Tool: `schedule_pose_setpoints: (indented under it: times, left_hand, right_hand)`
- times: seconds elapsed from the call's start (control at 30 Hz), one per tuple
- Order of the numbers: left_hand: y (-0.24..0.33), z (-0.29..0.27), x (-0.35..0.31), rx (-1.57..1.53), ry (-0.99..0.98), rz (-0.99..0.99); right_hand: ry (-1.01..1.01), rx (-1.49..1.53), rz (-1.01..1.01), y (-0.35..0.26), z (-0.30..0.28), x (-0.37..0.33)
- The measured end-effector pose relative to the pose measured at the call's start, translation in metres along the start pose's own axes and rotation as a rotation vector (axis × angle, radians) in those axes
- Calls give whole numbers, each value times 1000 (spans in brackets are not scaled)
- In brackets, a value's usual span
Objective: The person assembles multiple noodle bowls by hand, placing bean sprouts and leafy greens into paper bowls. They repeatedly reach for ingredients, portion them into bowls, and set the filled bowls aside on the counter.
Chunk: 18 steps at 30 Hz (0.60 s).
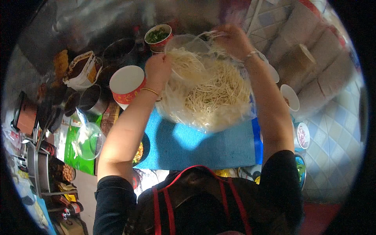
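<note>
A large clear plastic bag (203,124) full of pale bean sprouts (213,96) lies spread at the far side of the blue mat. My left hand (158,70) is closed on clear plastic at the bag's left side, beside a clump of sprouts. Whether this plastic is the big bag's edge or a separate smaller piece, I cannot tell. Above the far right of the bag, my right hand (235,41) is raised and slightly blurred. Its fingers are closed on a few strands of sprouts that trail to the left.
A blue mat (188,150) covers the near worktop. To the left stand an empty red-and-white paper bowl (128,80), a stained white tub (81,70) and a clear cup (91,141). Chopped greens fill another paper bowl (158,36) behind. Small bowls, one with diced pink pieces (302,135), line the right.
</note>
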<state>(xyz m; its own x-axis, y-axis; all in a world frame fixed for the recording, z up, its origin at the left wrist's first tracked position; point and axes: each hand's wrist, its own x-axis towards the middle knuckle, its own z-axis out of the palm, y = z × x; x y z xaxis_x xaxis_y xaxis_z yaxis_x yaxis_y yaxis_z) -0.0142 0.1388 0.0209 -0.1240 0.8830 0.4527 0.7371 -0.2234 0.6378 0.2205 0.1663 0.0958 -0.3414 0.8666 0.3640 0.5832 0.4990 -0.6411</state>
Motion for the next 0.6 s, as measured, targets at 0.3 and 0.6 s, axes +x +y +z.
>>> schedule_pose_setpoints:
  times: [0.3, 0.6]
  left_hand:
    - [3, 14, -20, -478, -152, -313]
    - [16, -1, -27, -409, -116, -173]
  right_hand:
    - [-232, -467, -5, -39, 37, 6]
    - [-177, -548, -222, -2, 33, -4]
